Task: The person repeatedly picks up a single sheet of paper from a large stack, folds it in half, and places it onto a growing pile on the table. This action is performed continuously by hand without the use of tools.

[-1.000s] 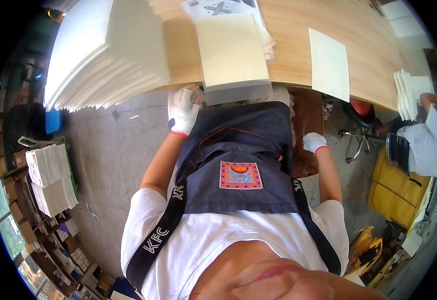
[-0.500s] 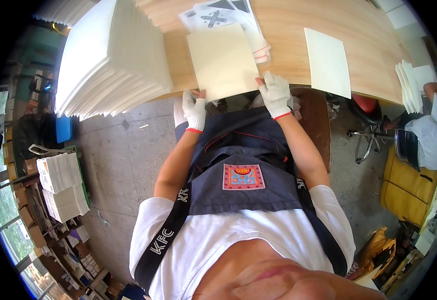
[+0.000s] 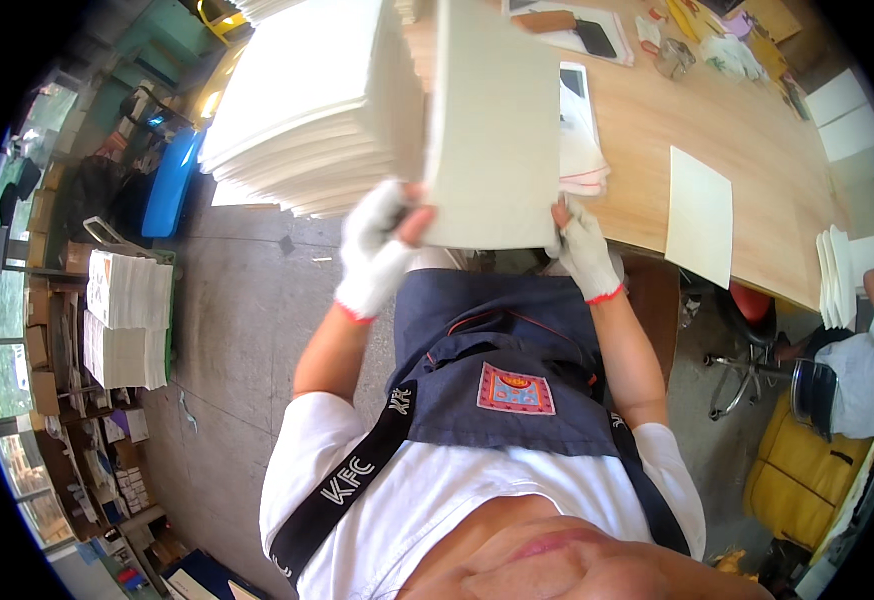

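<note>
A cream sheet of card [image 3: 497, 150] is raised off the table and stands out in front of me, its lower edge toward my body. My left hand [image 3: 375, 245], in a white glove with bare fingertips and a red cuff, is slightly blurred and closed at the sheet's lower left corner. At the lower right corner, my right hand [image 3: 585, 245], gloved the same way, pinches the edge. Left of the sheet rises a tall stack of white sheets [image 3: 302, 100]. Partly hidden behind it lie printed papers [image 3: 581, 130] and a white cloth with red stitching [image 3: 582, 178].
Another pale sheet [image 3: 699, 215] lies on the wooden table [image 3: 637, 150] at its front edge. Farther back is a dark-bladed tool with a brown handle [image 3: 567, 28]. Folded white sheets [image 3: 834, 278] stand at the right, near another person [image 3: 857, 360]. Paper bundles [image 3: 127, 315] sit at left.
Both hands have lifted the cream sheet from over the printed papers and tilted it up. The view has turned left, showing more of the stack and the table's far side.
</note>
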The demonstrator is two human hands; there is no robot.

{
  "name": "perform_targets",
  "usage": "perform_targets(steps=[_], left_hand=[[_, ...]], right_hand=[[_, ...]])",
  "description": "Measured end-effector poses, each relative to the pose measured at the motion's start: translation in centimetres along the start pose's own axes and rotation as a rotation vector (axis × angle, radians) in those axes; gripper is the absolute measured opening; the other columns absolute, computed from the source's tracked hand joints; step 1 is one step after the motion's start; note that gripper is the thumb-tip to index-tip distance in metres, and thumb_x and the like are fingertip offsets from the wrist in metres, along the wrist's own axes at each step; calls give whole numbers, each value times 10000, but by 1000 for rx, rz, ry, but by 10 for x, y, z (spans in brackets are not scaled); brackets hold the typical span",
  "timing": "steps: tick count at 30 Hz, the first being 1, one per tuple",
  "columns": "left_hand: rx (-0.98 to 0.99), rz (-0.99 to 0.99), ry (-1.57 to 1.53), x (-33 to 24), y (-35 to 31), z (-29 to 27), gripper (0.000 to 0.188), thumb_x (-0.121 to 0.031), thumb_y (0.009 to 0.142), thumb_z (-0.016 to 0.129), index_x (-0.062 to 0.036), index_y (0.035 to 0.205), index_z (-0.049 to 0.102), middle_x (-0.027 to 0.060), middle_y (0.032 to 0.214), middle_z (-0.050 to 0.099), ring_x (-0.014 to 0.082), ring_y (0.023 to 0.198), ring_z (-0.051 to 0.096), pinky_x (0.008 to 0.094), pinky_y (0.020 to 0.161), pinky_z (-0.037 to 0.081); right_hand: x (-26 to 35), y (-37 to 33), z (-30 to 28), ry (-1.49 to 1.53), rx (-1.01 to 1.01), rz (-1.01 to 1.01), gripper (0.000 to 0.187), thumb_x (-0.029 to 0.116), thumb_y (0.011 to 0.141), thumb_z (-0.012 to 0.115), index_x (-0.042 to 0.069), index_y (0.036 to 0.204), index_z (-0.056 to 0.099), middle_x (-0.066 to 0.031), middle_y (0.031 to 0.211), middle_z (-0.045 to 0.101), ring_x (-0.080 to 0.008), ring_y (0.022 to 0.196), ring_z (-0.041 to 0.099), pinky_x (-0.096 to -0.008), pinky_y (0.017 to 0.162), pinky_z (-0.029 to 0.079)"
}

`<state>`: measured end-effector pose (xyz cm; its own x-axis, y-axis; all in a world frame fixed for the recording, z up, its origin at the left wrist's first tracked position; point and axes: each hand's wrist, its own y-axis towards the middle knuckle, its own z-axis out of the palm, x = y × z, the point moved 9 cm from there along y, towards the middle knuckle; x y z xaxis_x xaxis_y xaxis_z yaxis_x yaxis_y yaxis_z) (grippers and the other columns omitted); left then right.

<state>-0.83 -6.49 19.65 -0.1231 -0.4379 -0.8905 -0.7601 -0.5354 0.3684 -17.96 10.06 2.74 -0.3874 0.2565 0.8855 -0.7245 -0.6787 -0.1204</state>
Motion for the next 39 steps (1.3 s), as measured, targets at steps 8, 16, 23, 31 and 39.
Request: perform_targets(steps=[8,16,23,31,39], left_hand=[[-546,147,117,-58,68,-199,292,-86,845,458,34,1096,548,55,960,580,113,837,528,210,715,384],[-633,70,-221,50,40,-190,443,-86,866,423,24,1292,367,148,1280,445,206,1196,399,328,994,327],[-686,-91,80,199,-97,-125,317,-159,931,390,29,1169,483,121,1033,599,202,920,566,325,816,460],[220,174,381,119,-14,100,248,-103,830,538,-45,1065,588,138,974,601,285,901,567,338,792,445],[449,229,983,138,72,194,216,-219,757,592,-109,940,557,63,1004,568,260,960,535,369,799,459]], right_hand=[[139,69,237,-308,379,-219,288,354,827,618,81,753,568,14,586,509,-54,463,449,-216,437,369],[114,56,177,-245,271,-128,328,396,839,588,82,747,599,2,562,543,-71,440,488,-211,382,348],[-23,-36,-148,68,-665,73,397,441,873,510,44,894,524,-94,666,604,-167,488,554,-256,399,415],[26,-112,-360,314,-910,-67,405,474,850,529,72,897,523,-93,747,588,-179,515,557,-249,400,470],[82,-101,-327,231,-862,-284,106,95,870,458,32,953,474,-101,667,523,-152,476,475,-240,370,332]])
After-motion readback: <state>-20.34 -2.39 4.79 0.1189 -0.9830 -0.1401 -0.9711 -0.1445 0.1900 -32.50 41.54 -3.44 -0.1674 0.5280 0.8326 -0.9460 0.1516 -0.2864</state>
